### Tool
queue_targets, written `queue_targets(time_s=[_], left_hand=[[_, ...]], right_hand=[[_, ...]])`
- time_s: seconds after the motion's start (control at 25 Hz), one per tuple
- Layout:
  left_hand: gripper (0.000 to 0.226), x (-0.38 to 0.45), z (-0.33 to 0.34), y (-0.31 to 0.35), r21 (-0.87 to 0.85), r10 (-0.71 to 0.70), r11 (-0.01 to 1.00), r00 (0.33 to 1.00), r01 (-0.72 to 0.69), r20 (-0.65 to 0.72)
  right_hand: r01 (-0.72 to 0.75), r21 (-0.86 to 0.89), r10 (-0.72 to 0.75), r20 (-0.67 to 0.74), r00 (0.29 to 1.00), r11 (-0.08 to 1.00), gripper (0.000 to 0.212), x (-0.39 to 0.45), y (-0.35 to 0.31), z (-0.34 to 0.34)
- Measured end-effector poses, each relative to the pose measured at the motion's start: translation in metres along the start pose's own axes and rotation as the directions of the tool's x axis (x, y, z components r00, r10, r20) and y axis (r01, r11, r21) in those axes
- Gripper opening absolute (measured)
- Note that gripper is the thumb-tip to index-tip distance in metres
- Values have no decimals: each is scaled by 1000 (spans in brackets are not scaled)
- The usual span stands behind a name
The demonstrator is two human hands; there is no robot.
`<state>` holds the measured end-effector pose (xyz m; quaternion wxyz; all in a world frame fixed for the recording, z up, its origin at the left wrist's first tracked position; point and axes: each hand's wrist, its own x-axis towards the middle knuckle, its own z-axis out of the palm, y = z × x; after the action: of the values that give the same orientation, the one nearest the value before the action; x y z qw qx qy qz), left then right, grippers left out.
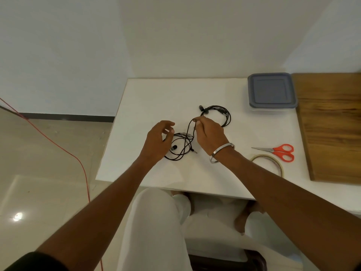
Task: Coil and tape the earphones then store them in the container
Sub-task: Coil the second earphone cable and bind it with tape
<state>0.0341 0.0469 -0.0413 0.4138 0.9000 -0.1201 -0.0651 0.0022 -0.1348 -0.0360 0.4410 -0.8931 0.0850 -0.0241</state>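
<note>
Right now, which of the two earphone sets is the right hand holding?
The loose earphone set nearer the person: the right hand pinches a strand of its cable. The coiled earphone set beyond the hands lies untouched.

No legible text (anywhere visible).

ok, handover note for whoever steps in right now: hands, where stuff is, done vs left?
Right hand pinches a raised loop of the loose earphones on the white table. Left hand hovers open over them, holding nothing.
A second, coiled set of earphones lies behind the right hand; tape on it can't be seen.
Tape roll and scissors lie to the right. Container is at the far right, lid on.
Left: coil, tape, store.
</note>
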Motion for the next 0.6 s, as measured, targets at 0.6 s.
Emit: queue_targets(time_s=[0.6], left_hand=[[13,-1,-7,22,-82,-132,988,991,134,27]], right_hand=[[-237,218,214,125,969,947,23,20,0,1]])
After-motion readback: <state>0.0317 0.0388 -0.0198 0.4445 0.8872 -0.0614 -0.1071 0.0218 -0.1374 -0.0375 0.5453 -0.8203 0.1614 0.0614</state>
